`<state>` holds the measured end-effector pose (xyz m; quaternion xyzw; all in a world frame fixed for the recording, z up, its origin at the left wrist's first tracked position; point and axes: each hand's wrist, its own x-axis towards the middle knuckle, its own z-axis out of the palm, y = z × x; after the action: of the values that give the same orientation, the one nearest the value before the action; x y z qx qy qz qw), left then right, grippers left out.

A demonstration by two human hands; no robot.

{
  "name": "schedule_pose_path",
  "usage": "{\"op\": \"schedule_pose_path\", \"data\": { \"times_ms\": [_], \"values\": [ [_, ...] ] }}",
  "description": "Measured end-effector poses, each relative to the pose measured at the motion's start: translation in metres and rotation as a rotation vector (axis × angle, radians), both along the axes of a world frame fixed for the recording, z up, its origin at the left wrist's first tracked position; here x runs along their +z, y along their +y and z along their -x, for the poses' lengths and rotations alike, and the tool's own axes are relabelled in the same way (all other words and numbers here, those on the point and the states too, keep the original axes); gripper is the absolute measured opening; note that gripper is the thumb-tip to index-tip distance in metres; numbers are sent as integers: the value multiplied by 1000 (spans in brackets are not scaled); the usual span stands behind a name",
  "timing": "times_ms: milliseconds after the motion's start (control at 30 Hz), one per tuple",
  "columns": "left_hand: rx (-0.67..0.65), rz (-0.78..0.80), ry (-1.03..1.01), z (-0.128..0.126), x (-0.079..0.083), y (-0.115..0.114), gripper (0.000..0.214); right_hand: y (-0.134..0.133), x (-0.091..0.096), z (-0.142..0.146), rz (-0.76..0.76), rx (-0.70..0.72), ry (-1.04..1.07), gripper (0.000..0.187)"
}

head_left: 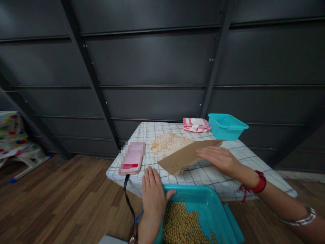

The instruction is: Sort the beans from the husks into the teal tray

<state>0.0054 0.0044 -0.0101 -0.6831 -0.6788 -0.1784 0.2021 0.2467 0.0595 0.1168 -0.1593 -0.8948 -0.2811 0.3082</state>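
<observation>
My left hand grips the near-left rim of a teal tray holding a heap of yellow beans; the thumb hooks inside, the fingers lie over the edge. My right hand rests flat, fingers stretched, on a brown cardboard sheet lying on the checked tablecloth. Beyond the cardboard's far-left edge lies a spread pile of pale grains.
A pink phone with a black strap lies at the table's left edge. A folded pink-striped cloth and an empty teal tub sit at the back. Dark metal wall panels stand behind; wooden floor surrounds the small table.
</observation>
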Motion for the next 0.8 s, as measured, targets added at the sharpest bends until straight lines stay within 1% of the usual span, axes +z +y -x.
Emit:
{"op": "schedule_pose_path", "data": {
  "times_ms": [200,300,400,500,633,700,800],
  "values": [
    [-12,29,-32,-1,4,-2,96,-20,5,-15,41,26,1,38],
    [-13,38,-32,-3,6,-3,96,-27,10,-24,28,-8,6,44],
    [-17,29,-12,-4,5,-3,95,-27,11,-29,-9,-63,53,50],
    [-18,9,-21,-3,4,-3,93,-21,7,-28,-4,-102,83,50],
    [-20,12,-2,-2,5,-3,94,-14,0,-19,-1,-75,80,44],
    [-21,17,3,-2,4,-3,95,-15,-3,-17,12,-53,67,41],
    [-19,22,8,-1,2,-2,95,-20,-7,-21,43,-43,53,42]
  ]
}}
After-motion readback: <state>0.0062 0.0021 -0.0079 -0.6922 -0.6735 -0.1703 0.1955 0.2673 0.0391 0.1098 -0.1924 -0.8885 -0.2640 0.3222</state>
